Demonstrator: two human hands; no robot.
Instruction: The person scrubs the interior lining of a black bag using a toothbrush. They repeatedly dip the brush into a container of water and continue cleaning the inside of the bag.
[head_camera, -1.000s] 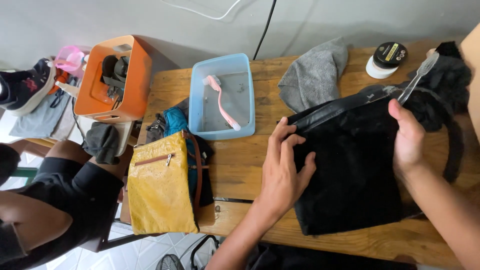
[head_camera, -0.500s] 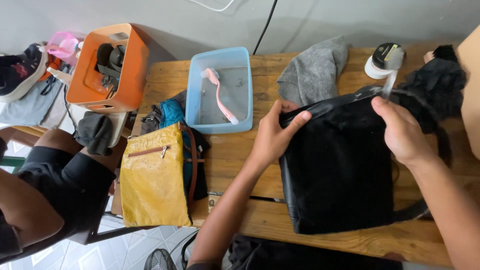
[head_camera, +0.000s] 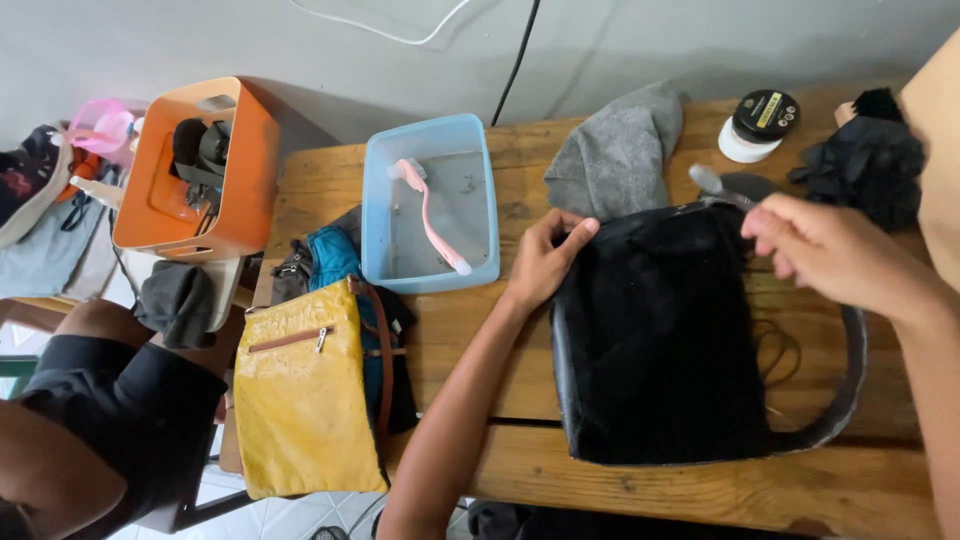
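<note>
A black bag (head_camera: 655, 340) lies flat on the wooden table (head_camera: 640, 485), its strap curling out to the right. My left hand (head_camera: 545, 262) pinches the bag's top left corner. Over the top right corner, my right hand (head_camera: 835, 255) holds a grey tab or pull (head_camera: 725, 187) at the bag's top edge. A grey cloth (head_camera: 620, 150) is bunched just behind the bag.
A light blue tub (head_camera: 432, 205) holds a pink brush (head_camera: 430, 215). A yellow zip bag (head_camera: 300, 400) overhangs the left edge on teal and dark bags. An orange basket (head_camera: 205, 165), a black-lidded jar (head_camera: 758, 125) and a black fluffy item (head_camera: 870, 165) stand around.
The black bag has been straightened upright. My left hand moved from flat on the bag to gripping its top left corner; my right hand shifted along the top edge.
</note>
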